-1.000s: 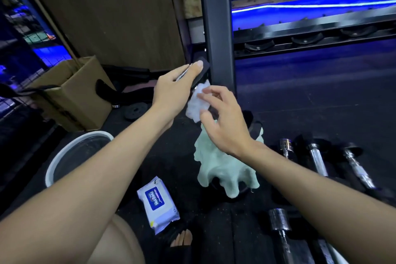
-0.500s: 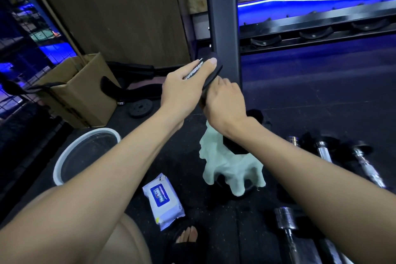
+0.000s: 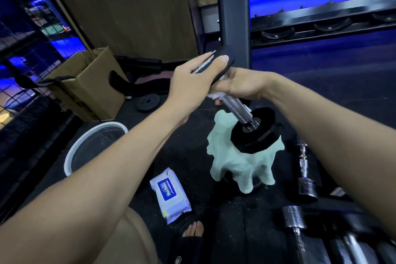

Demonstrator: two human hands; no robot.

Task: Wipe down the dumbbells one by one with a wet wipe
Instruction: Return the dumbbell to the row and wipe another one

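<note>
Up off the floor, the dumbbell (image 3: pixel 240 111) stood tilted, its lower black plate resting on a pale green cloth (image 3: pixel 242 169). The left hand (image 3: pixel 190 85) gripped the upper plate, fingers wrapped over its edge. The right hand (image 3: pixel 242 85) curled its fingers round the steel handle, with a white wet wipe (image 3: pixel 215 95) pinched against the bar. Beside the cloth lay a wipe packet (image 3: pixel 170 194); beyond that sat a white-rimmed basin (image 3: pixel 70 152). On the cloth's other side, more dumbbells (image 3: pixel 304 178) lay on the floor.
</note>
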